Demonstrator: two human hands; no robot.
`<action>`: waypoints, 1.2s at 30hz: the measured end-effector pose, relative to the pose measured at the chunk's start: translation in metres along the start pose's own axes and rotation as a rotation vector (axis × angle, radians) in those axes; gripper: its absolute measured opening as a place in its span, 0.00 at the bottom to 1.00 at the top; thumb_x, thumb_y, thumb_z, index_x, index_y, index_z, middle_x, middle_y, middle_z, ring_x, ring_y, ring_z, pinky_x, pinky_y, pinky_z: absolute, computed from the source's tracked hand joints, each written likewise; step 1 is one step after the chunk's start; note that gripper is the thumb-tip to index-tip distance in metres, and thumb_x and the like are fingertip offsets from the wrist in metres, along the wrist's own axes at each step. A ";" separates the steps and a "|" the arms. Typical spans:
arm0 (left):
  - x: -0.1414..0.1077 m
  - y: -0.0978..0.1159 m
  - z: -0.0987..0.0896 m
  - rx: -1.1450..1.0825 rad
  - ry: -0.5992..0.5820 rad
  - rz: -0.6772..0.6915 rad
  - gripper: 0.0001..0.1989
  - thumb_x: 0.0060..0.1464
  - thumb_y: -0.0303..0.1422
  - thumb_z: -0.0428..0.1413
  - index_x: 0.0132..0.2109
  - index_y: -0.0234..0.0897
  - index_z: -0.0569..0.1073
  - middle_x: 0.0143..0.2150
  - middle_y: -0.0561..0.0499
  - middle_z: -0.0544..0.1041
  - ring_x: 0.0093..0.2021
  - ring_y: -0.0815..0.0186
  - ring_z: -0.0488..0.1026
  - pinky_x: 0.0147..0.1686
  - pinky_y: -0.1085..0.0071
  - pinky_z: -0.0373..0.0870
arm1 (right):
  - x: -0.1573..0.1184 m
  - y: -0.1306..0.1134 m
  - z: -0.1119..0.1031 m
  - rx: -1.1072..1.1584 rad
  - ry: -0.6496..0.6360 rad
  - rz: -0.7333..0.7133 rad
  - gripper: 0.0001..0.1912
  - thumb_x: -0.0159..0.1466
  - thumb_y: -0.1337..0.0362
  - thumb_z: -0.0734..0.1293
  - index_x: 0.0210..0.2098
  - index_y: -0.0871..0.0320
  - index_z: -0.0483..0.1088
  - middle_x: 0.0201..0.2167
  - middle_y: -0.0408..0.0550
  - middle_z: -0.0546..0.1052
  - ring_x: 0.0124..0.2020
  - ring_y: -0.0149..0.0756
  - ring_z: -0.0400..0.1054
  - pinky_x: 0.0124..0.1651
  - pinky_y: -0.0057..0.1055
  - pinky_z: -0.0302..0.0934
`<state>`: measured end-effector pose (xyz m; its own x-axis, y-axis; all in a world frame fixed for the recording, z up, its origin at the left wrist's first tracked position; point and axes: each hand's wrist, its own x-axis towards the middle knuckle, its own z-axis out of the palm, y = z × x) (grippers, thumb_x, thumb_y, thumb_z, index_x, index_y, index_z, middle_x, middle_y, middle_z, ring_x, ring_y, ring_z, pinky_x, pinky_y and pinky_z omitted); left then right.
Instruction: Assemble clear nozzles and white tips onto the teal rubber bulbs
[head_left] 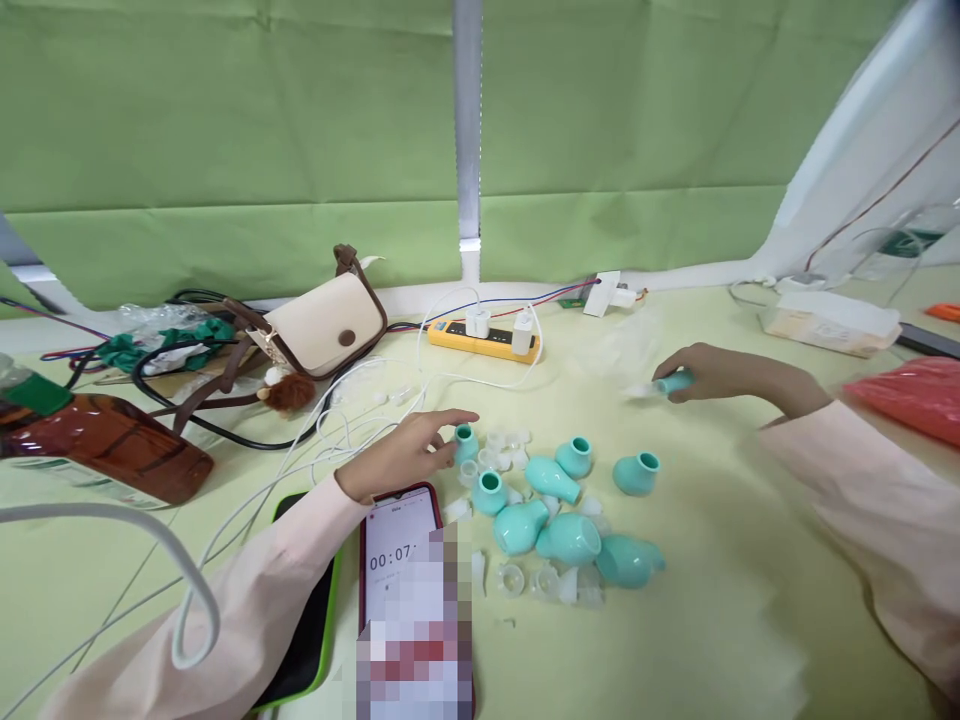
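My left hand [409, 450] is at a small teal bulb-shaped plastic piece [466, 447], its thumb and index finger around the open neck. Farther right, my right hand [705, 370] pinches a teal plastic piece [674, 382], mostly covered by the fingers. A blurred whitish bit [640, 392] shows at its left end. Between the hands are several more teal bulb-shaped pieces; one [636, 474] stands upright apart from the others, and another [553, 479] lies on its side. Small translucent plastic caps [511, 579] are scattered among them.
A phone [401, 545] showing a timer and a green-edged phone [311, 620] lie near my left forearm. White cables cross the left side. Behind are a cream bag [326, 325] and a yellow power strip [480, 343]. A bottle [120, 440] lies left; red plastic [911, 395] lies right.
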<state>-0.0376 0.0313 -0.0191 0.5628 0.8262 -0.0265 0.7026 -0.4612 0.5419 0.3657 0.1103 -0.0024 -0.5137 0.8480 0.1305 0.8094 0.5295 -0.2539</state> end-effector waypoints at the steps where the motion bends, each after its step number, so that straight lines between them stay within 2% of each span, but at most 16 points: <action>1: 0.000 0.001 -0.001 0.001 0.001 -0.003 0.22 0.54 0.27 0.46 0.57 0.39 0.62 0.47 0.49 0.74 0.34 0.69 0.75 0.35 0.72 0.70 | 0.001 -0.016 -0.009 -0.008 -0.036 -0.008 0.07 0.58 0.60 0.67 0.33 0.58 0.71 0.33 0.52 0.75 0.31 0.34 0.68 0.32 0.28 0.62; 4: -0.007 0.012 -0.007 0.059 0.075 -0.022 0.20 0.56 0.31 0.45 0.57 0.38 0.62 0.47 0.46 0.74 0.38 0.64 0.74 0.38 0.67 0.69 | -0.003 -0.078 -0.030 -0.001 -0.058 -0.059 0.10 0.62 0.58 0.61 0.38 0.56 0.69 0.37 0.53 0.75 0.34 0.38 0.68 0.31 0.30 0.60; 6: -0.015 0.029 -0.012 0.124 0.202 -0.045 0.20 0.58 0.35 0.43 0.55 0.35 0.62 0.49 0.41 0.71 0.43 0.58 0.71 0.42 0.60 0.66 | -0.009 -0.125 -0.029 0.041 -0.023 -0.138 0.12 0.65 0.57 0.55 0.37 0.55 0.66 0.35 0.49 0.74 0.33 0.37 0.67 0.34 0.31 0.59; 8: -0.026 0.048 -0.016 0.156 0.293 -0.047 0.19 0.58 0.37 0.43 0.53 0.34 0.64 0.47 0.41 0.72 0.38 0.59 0.72 0.40 0.60 0.65 | -0.017 -0.165 -0.019 0.136 0.039 -0.303 0.12 0.64 0.57 0.55 0.35 0.56 0.65 0.33 0.49 0.73 0.32 0.37 0.66 0.33 0.32 0.58; 9: -0.032 0.057 -0.016 0.147 0.310 -0.024 0.18 0.57 0.38 0.44 0.52 0.36 0.63 0.45 0.44 0.73 0.36 0.61 0.71 0.38 0.63 0.66 | -0.021 -0.181 -0.011 0.153 0.011 -0.313 0.10 0.64 0.60 0.55 0.37 0.56 0.64 0.32 0.47 0.73 0.31 0.36 0.65 0.33 0.32 0.57; 10: -0.037 0.065 -0.015 0.114 0.307 0.023 0.17 0.57 0.39 0.44 0.51 0.38 0.63 0.42 0.47 0.74 0.34 0.64 0.71 0.36 0.67 0.67 | -0.024 -0.194 -0.003 0.162 -0.037 -0.346 0.08 0.64 0.62 0.55 0.36 0.56 0.64 0.30 0.46 0.72 0.29 0.35 0.65 0.31 0.32 0.56; 12: -0.046 0.079 -0.012 0.026 0.256 0.114 0.18 0.53 0.44 0.51 0.47 0.39 0.65 0.36 0.51 0.74 0.31 0.66 0.70 0.31 0.70 0.66 | -0.029 -0.211 0.013 0.154 -0.035 -0.392 0.06 0.62 0.64 0.56 0.35 0.56 0.64 0.28 0.46 0.71 0.27 0.35 0.63 0.28 0.31 0.54; 14: -0.050 0.088 -0.009 0.016 0.177 0.145 0.14 0.54 0.45 0.50 0.38 0.39 0.68 0.29 0.54 0.73 0.27 0.68 0.69 0.26 0.73 0.63 | -0.033 -0.217 0.024 0.158 0.071 -0.413 0.06 0.61 0.64 0.58 0.34 0.57 0.64 0.27 0.47 0.71 0.25 0.35 0.62 0.25 0.31 0.52; 17: -0.050 0.092 -0.005 0.100 0.084 0.213 0.18 0.59 0.45 0.44 0.29 0.37 0.66 0.23 0.53 0.69 0.23 0.69 0.65 0.23 0.73 0.59 | -0.035 -0.218 0.033 0.213 0.239 -0.459 0.09 0.61 0.59 0.60 0.34 0.58 0.66 0.26 0.48 0.71 0.24 0.34 0.63 0.22 0.30 0.51; 19: -0.048 0.090 -0.005 0.087 0.057 0.271 0.21 0.60 0.45 0.40 0.28 0.37 0.64 0.22 0.54 0.67 0.22 0.69 0.63 0.23 0.73 0.57 | -0.034 -0.217 0.033 0.280 0.218 -0.484 0.10 0.61 0.57 0.61 0.33 0.59 0.67 0.25 0.47 0.72 0.24 0.33 0.64 0.23 0.29 0.53; 22: -0.048 0.085 -0.006 -0.057 0.010 0.298 0.20 0.61 0.44 0.38 0.26 0.38 0.61 0.21 0.56 0.63 0.22 0.71 0.60 0.23 0.74 0.56 | -0.029 -0.216 0.032 0.459 0.132 -0.483 0.09 0.60 0.59 0.64 0.31 0.60 0.69 0.22 0.44 0.71 0.23 0.29 0.64 0.26 0.26 0.56; 24: -0.050 0.083 -0.008 -0.216 -0.014 0.273 0.20 0.61 0.44 0.38 0.26 0.38 0.60 0.20 0.56 0.62 0.21 0.71 0.59 0.22 0.74 0.55 | -0.025 -0.216 0.032 0.659 0.117 -0.498 0.10 0.58 0.58 0.67 0.29 0.60 0.69 0.20 0.42 0.70 0.22 0.27 0.63 0.26 0.24 0.57; 28: -0.055 0.082 -0.009 -0.484 0.039 0.198 0.20 0.60 0.47 0.39 0.26 0.39 0.60 0.17 0.57 0.62 0.18 0.72 0.58 0.20 0.74 0.54 | -0.023 -0.217 0.032 0.973 0.165 -0.532 0.09 0.54 0.62 0.70 0.28 0.62 0.70 0.19 0.42 0.70 0.19 0.24 0.61 0.23 0.21 0.56; 32: -0.046 0.079 -0.009 -0.342 -0.025 0.159 0.24 0.60 0.47 0.33 0.24 0.38 0.59 0.19 0.57 0.61 0.20 0.72 0.59 0.22 0.75 0.57 | -0.024 -0.217 0.024 0.884 0.207 -0.496 0.07 0.54 0.64 0.70 0.30 0.63 0.71 0.21 0.43 0.72 0.21 0.24 0.62 0.25 0.21 0.58; 34: -0.038 0.075 -0.008 -0.248 -0.008 0.108 0.22 0.62 0.43 0.32 0.26 0.38 0.59 0.20 0.57 0.60 0.21 0.72 0.58 0.23 0.74 0.58 | -0.021 -0.212 0.018 0.806 0.235 -0.392 0.06 0.54 0.65 0.70 0.30 0.61 0.72 0.23 0.42 0.73 0.22 0.25 0.64 0.26 0.21 0.60; 36: -0.032 0.070 -0.006 -0.169 0.037 0.049 0.17 0.62 0.41 0.36 0.30 0.39 0.61 0.22 0.57 0.61 0.22 0.70 0.59 0.24 0.73 0.58 | -0.017 -0.207 0.015 0.752 0.265 -0.278 0.06 0.53 0.65 0.70 0.29 0.61 0.72 0.24 0.42 0.75 0.24 0.25 0.66 0.27 0.19 0.61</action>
<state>-0.0088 -0.0253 0.0242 0.5754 0.8172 0.0329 0.5897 -0.4424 0.6757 0.2023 -0.0138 0.0339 -0.5065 0.7166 0.4795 0.2105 0.6420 -0.7373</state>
